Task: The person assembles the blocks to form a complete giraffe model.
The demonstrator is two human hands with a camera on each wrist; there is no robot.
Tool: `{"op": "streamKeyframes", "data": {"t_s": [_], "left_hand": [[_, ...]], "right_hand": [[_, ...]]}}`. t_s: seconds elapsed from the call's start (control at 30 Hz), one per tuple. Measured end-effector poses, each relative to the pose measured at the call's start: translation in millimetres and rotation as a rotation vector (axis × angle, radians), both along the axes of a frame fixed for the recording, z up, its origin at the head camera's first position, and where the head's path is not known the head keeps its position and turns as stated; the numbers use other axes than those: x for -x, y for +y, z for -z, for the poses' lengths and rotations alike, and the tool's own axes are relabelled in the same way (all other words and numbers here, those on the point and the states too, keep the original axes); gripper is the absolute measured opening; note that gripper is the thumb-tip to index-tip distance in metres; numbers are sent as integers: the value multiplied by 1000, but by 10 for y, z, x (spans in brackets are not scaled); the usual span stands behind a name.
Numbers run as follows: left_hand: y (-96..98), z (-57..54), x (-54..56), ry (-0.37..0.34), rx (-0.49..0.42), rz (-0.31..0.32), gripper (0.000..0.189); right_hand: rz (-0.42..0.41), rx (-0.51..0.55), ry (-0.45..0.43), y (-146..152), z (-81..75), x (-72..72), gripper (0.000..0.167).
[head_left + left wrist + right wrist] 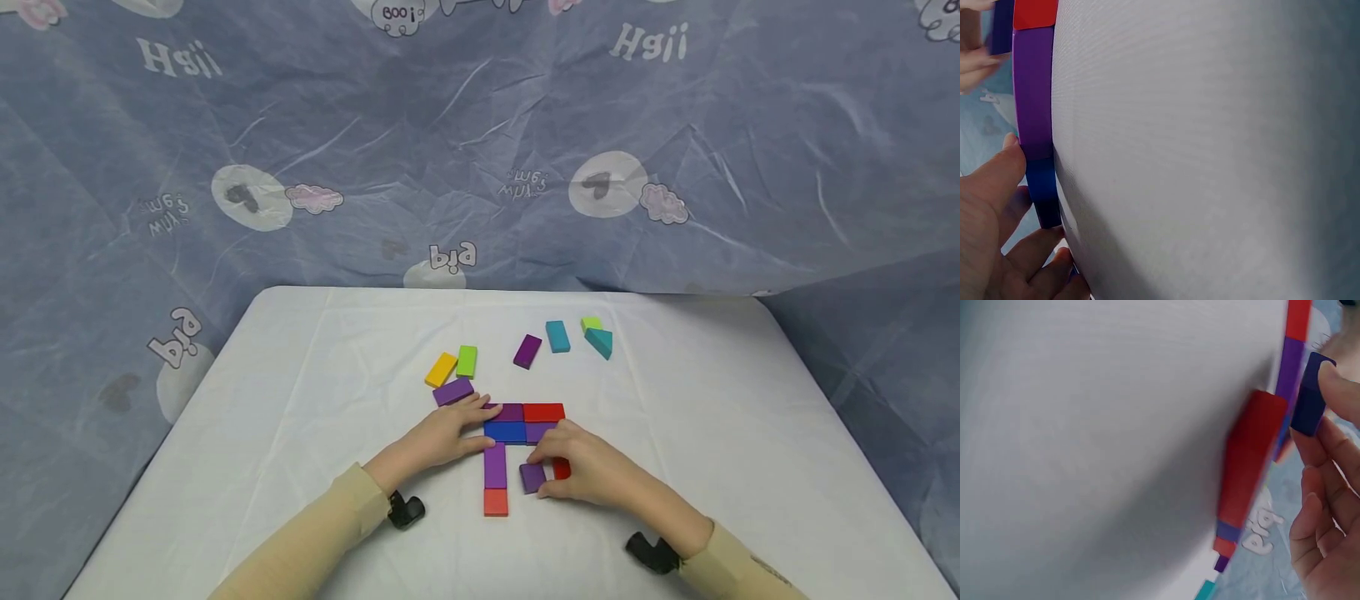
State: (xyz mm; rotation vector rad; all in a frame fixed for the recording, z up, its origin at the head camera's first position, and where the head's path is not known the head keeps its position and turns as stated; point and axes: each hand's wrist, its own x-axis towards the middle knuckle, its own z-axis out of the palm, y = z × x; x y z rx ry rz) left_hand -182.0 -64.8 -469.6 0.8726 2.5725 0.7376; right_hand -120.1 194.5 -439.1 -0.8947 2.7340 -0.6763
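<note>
Blue printed sheeting (450,108) stands behind a white-covered desk (360,350). Two rows of flat blocks (505,432) lie closely set, with a left leg (495,465) of purple and red running toward the person. Opposite, a red block (562,468) is partly hidden by the right hand (592,468), which pinches a small purple block (532,478) between thumb and fingers. The left hand (450,432), fingers loosely extended, touches the rows' left end. Judged partly complete: seven loose blocks (557,337) (one triangular) lie unplaced beyond. No container is in view.
</note>
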Motion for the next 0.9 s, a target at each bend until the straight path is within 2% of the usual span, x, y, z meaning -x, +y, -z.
{"op": "streamKeyframes", "data": {"t_s": [0.27,0.5,0.7,0.9], "left_hand": [[-9,3,9,8,-10,8,58],[-8,10,10,-1,-15,16,58],[-2,18,15,6,-16,20,58],[-8,20,16,4,-8,10,58]], "right_hand": [[54,66,29,196,-143,-117,30],[33,73,-40,360,-53,-275,28],[47,12,-89,433,26,-364,27],[33,-5,-51,420,61,-394,29]]}}
